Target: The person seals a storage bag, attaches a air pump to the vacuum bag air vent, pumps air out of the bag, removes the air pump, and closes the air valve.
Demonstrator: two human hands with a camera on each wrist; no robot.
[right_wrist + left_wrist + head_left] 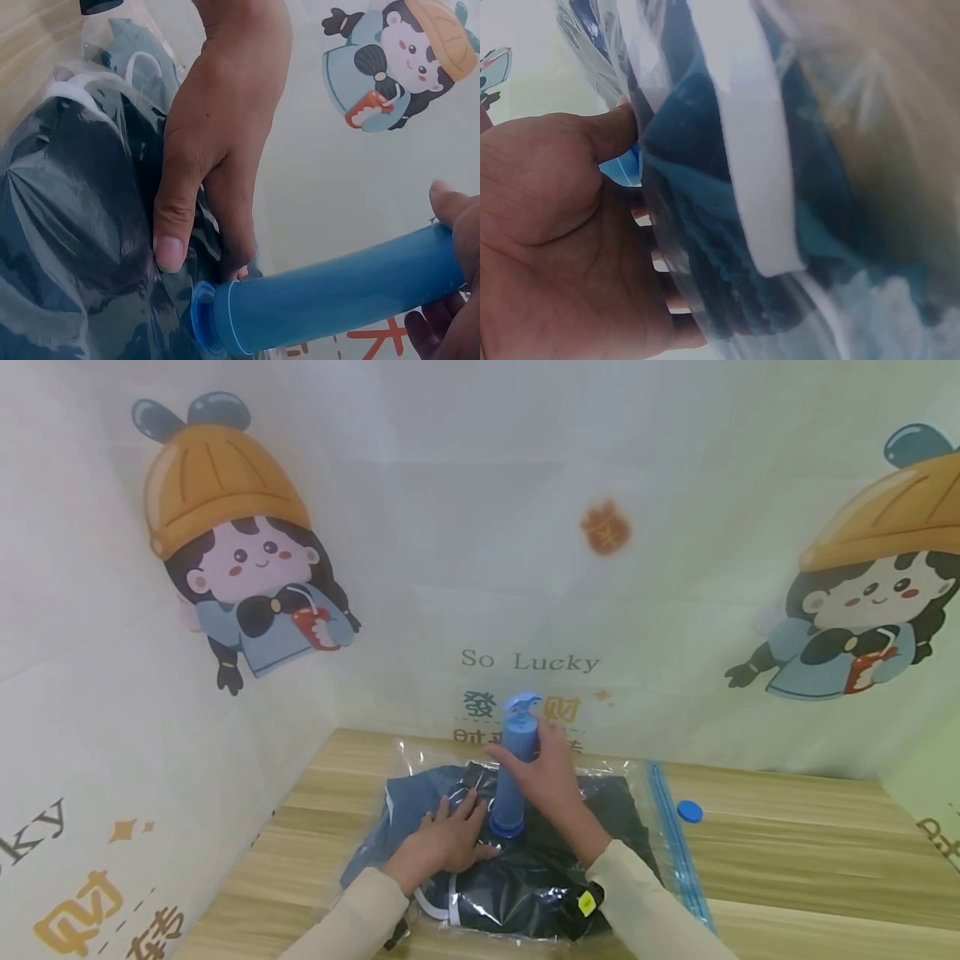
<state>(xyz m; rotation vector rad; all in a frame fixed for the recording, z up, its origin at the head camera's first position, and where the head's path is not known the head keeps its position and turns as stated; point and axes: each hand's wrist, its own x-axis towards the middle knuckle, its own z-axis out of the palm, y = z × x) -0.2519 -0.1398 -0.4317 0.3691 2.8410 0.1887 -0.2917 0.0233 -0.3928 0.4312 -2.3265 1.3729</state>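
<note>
Sleeves: we see two cream sleeves (645,897) reaching in from the near edge, a yellow-marked black band (587,903) at the right wrist.
Dark cloth: we find it (510,881), white-trimmed, inside the clear bag (411,758), which lies on the desk (795,843).
Left grip: we see it (450,842) wide, fingers spread and resting on the plastic just beside the pump's foot.
Blue pump: we see it (511,797) standing nearly upright on the bag, its flared foot against the plastic.
Right grip: we see it (551,777) holding the pump's barrel, below the hooked handle (522,702).
Zip strip: blue, we see it (675,843) along the bag's right edge.
Round cap: blue, we see it (690,812) on the desk, just beyond that strip.
Backdrop: farthest, we see pale sheeting (420,568) printed with cartoon figures and "So Lucky".
</note>
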